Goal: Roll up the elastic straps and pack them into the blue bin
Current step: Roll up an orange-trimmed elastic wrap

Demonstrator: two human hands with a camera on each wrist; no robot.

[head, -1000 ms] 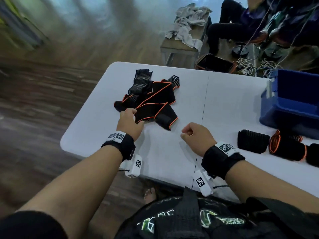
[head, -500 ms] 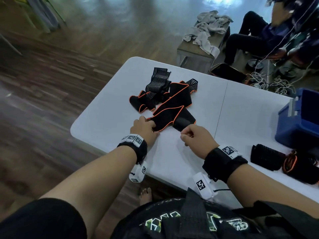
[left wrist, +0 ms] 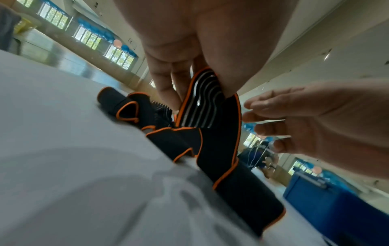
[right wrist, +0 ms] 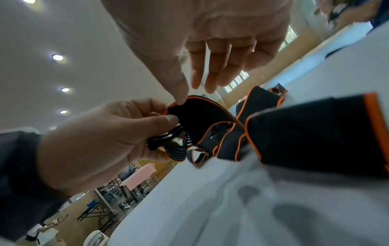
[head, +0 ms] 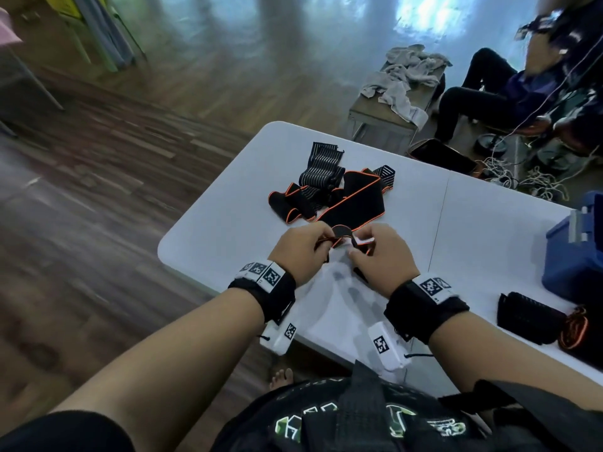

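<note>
Loose black elastic straps with orange trim lie in a pile (head: 329, 194) on the white table (head: 228, 223). One strap (left wrist: 216, 133) runs from the pile toward me. My left hand (head: 321, 244) pinches its folded end just above the table; the grip also shows in the right wrist view (right wrist: 168, 133). My right hand (head: 357, 246) is beside it with the thumb (right wrist: 181, 94) touching the strap's orange edge and the fingers nearly straight. The blue bin (head: 571, 259) stands at the far right. Two rolled straps (head: 528, 316) lie in front of it.
The table's near edge runs just under my wrists, and its left corner is close to the pile. Beyond the table stand a bench with grey cloths (head: 404, 76) and a seated person (head: 489, 99), with cables (head: 509, 177) on the floor.
My left hand drew the strap's end toward me and lifted it. My right hand moved left to meet it. The view shifted, so the bin now sits at the right edge.
</note>
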